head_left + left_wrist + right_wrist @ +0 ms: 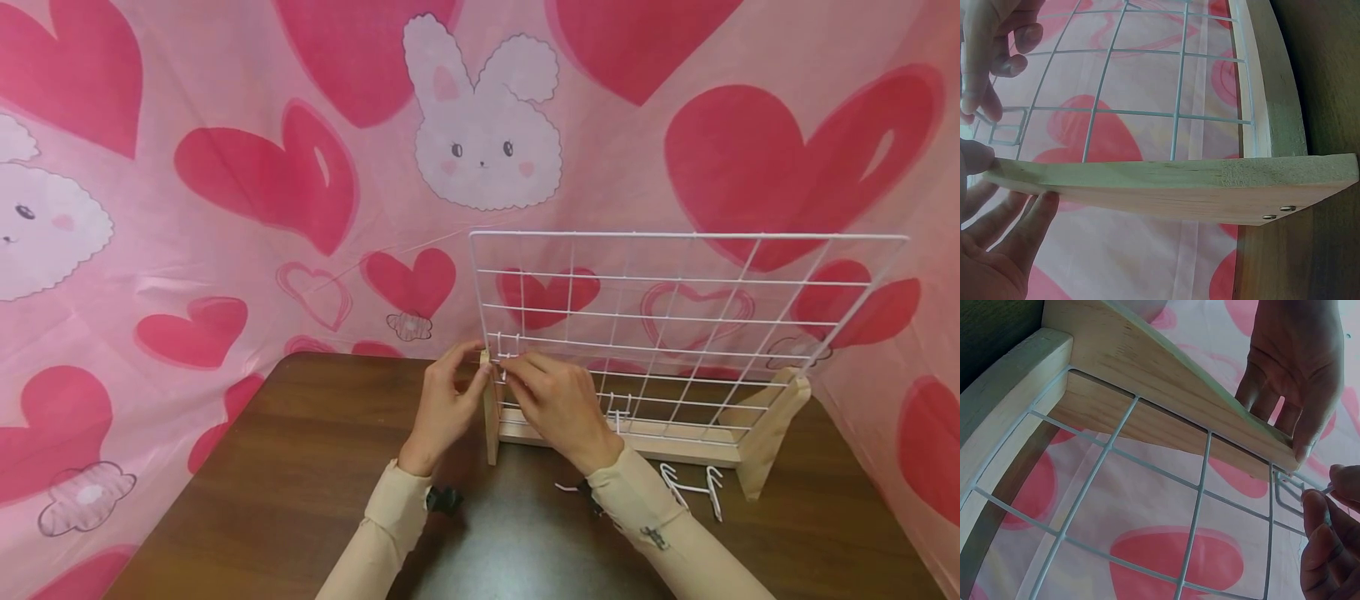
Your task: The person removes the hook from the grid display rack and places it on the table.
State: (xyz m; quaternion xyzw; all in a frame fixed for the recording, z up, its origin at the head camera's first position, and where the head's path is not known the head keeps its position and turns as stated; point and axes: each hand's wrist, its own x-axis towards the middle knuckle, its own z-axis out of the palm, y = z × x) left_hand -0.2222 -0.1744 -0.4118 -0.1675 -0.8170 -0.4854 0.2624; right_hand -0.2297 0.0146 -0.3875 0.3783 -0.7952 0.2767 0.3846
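A white wire grid [678, 277] stands tilted in a wooden stand, between two end boards. My left hand [447, 404] grips the upper tip of the left wooden end board [1160, 176], thumb on one face and fingers on the other. Beside that tip, my right hand [566, 408] pinches a small white wire hook [1284, 499] between thumb and fingers. The hook lies against the grid's left edge; whether it is fully hung on the wires is hidden by my fingers.
Another white hook [618, 412] hangs low on the grid. A loose white double hook [692, 488] lies on the dark wooden table [300, 500], near the right end board [776, 433]. The tip of a white wire piece [566, 487] shows by my right wrist. Pink heart-patterned cloth [247, 50] surrounds the table.
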